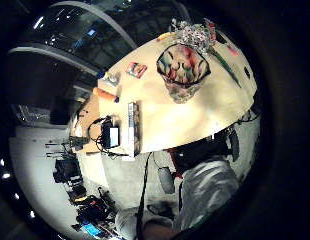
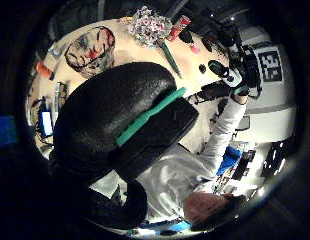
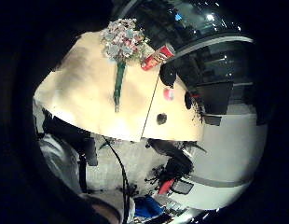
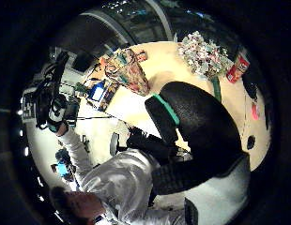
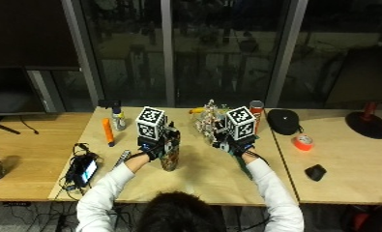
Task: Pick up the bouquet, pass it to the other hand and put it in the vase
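One wooden table (image 5: pixel 197 186) is seen to carry, toward its far edge, one bouquet (image 5: pixel 208 126) lying flat with its green stem (image 3: pixel 119 84) pointed at the near edge, one patterned vase (image 5: pixel 170 153) upright beside it, and smaller items: a black pouch (image 5: pixel 283 121), a red can (image 5: pixel 257 113), an orange tube (image 5: pixel 107 131) and an orange tape roll (image 5: pixel 302 142). The left hand (image 5: pixel 153 147) is raised just beside the vase and the right hand (image 5: pixel 232 142) above the stem, nothing being held by either. How far the fingers of either are opened cannot be told.
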